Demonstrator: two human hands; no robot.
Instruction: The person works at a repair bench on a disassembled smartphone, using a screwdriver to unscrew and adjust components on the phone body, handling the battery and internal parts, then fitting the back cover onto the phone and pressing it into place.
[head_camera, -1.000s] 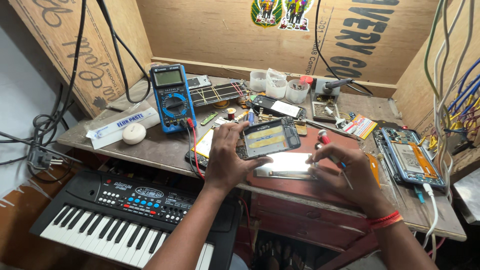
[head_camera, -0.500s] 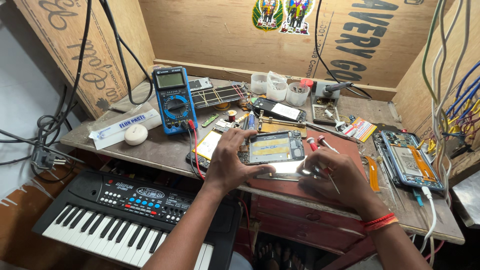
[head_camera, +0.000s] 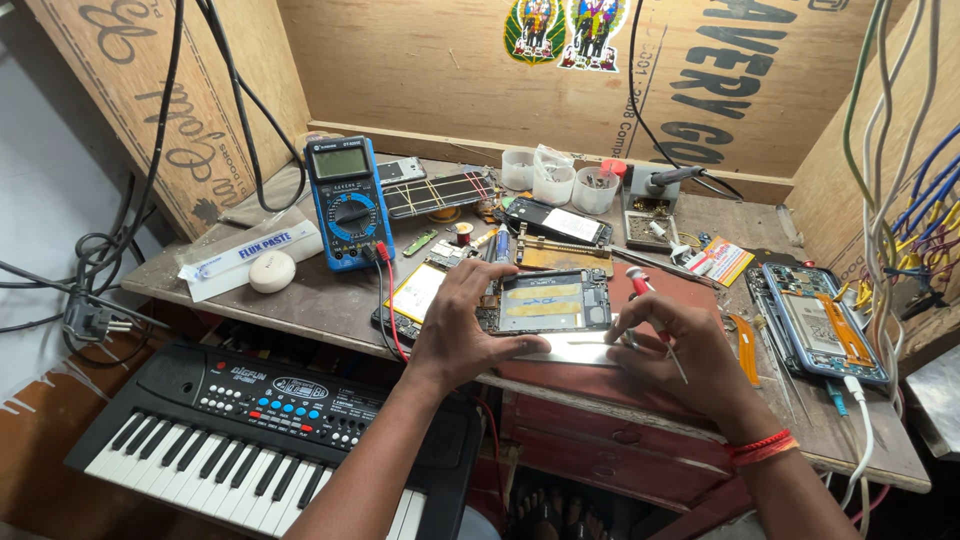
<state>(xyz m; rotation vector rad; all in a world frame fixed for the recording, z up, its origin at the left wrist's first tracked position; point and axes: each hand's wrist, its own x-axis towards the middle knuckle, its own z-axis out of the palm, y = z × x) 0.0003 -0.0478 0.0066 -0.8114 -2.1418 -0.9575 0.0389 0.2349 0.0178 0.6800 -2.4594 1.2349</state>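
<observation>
Opened phone (head_camera: 553, 301), back cover off and its insides exposed, is seen lying flat near the front edge of the wooden workbench (head_camera: 300, 300), at the middle of the view. It is pinned at its 9 o'clock edge by the left hand (head_camera: 462, 325), whose fingers are spread and curled over the frame, thumb stretched along the near side. A shiny metal plate (head_camera: 578, 349) is noted just at 6 o'clock of the phone, touching both hands. The right hand (head_camera: 688, 352) is placed at the phone's 4 o'clock, fingers bent down onto the plate, and a red-handled screwdriver (head_camera: 648, 307) is gripped in it, handle up, shaft running down through the fingers. A blue multimeter (head_camera: 347, 201) is set at 10 o'clock of the phone, red lead trailing toward the left hand. A white flux paste box (head_camera: 250, 249) and a round white puck (head_camera: 271, 271) are found farther out at 9 o'clock. Three small clear cups (head_camera: 556, 180) are lined up at 12 o'clock. A second opened phone in a blue frame (head_camera: 818, 322) is laid well apart at 3 o'clock. A black electronic keyboard (head_camera: 260, 430) is seen below the bench at 7 o'clock. Coloured wires (head_camera: 905, 180) are hung at 2 o'clock.
</observation>
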